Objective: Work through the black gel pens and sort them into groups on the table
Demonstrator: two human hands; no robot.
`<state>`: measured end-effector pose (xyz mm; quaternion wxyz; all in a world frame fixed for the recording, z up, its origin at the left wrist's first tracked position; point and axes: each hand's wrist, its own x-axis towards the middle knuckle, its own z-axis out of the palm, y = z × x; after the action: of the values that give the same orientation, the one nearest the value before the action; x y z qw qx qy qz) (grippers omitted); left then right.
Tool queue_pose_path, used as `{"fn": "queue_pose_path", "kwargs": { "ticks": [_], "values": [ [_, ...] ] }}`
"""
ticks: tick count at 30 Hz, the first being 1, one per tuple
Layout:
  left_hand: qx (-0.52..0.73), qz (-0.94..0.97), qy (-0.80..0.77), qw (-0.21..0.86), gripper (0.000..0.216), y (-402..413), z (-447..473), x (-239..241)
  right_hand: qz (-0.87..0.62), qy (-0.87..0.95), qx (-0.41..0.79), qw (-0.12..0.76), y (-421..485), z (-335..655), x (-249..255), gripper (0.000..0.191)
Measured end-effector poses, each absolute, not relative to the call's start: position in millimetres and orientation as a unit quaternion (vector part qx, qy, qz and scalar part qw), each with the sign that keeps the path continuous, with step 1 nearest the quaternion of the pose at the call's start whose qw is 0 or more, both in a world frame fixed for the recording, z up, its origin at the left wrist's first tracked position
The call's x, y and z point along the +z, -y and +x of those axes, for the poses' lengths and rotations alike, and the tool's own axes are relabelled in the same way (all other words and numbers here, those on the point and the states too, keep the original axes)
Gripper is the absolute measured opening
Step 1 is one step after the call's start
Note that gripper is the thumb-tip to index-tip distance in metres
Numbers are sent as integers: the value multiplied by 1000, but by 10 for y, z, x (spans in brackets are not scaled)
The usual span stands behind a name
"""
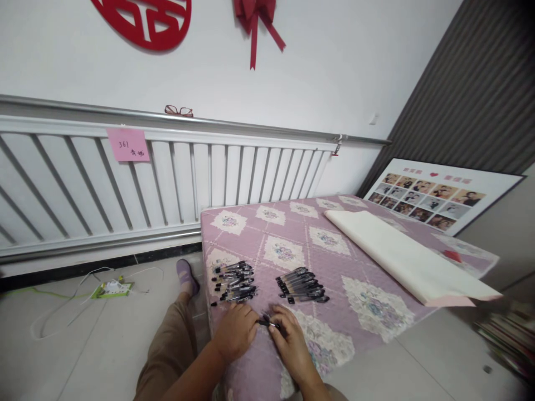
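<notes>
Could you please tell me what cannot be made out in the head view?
Head view:
Pen: partly hidden by the left hand and right hand.
Red emblem: top cut off by the upper edge.
Board caption: too small and blurred.
Stack: too blurred to identify.

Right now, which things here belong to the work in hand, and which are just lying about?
In the work, apparently: pen-like piece in left hand and right hand; left pen group; right pen group.

Apart from it: glasses; pink note; cream sheet; power strip; photo board.
</notes>
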<state>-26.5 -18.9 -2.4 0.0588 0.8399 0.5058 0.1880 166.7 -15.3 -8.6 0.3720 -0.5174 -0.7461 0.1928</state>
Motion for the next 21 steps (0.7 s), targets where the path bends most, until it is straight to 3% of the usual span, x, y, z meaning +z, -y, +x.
{"fn": "queue_pose_path", "kwargs": {
  "ticks": [3,6,9,21],
  "values": [
    [195,838,-505,60,9,193,-267,-27,-524,738,193,378,149,1661,-90,20],
    [201,837,-505,59,10,196,-271,-28,-527,740,184,376,150,1639,-77,15],
    [197,839,-504,55,10,194,-272,-28,-528,745,175,368,153,1622,-68,26],
    [157,851,-496,63,18,189,-274,9,-517,731,223,385,132,1665,-104,14]
  ]
}}
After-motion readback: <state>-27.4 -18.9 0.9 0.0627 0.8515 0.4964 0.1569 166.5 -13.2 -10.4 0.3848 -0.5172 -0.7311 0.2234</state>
